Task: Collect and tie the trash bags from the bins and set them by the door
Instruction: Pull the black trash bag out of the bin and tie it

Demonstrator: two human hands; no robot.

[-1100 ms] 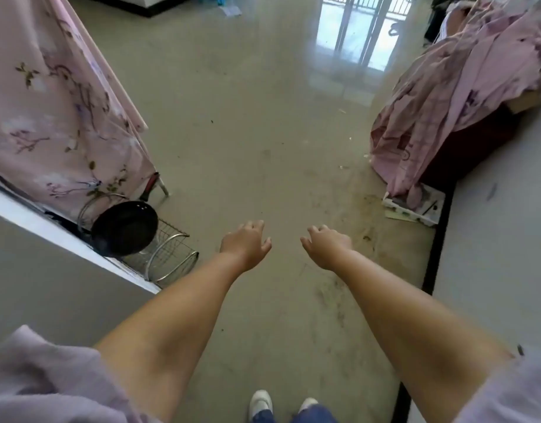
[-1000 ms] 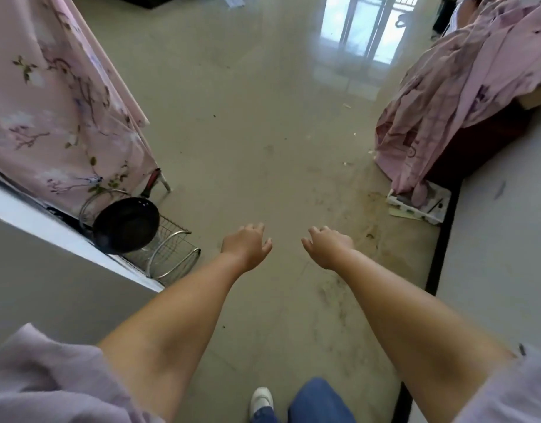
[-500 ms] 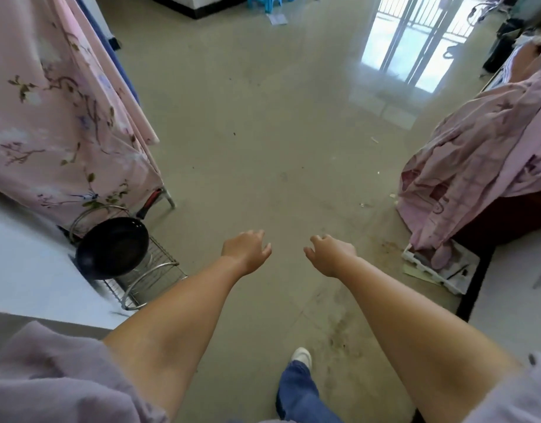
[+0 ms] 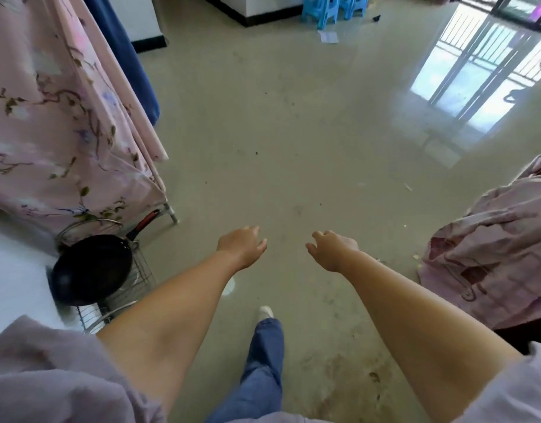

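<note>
Both bare arms are reaching forward over the smooth, shiny floor (image 4: pixel 293 123). The left hand (image 4: pixel 243 245) and the right hand (image 4: pixel 331 250) are hanging with loosely curled fingers, holding nothing. No trash bag is showing. A round black pan (image 4: pixel 92 268) is lying on a wire rack (image 4: pixel 131 288) beside a pink flowered cloth (image 4: pixel 58 123); crumpled pink bedding (image 4: pixel 492 248) is lying at right
</note>
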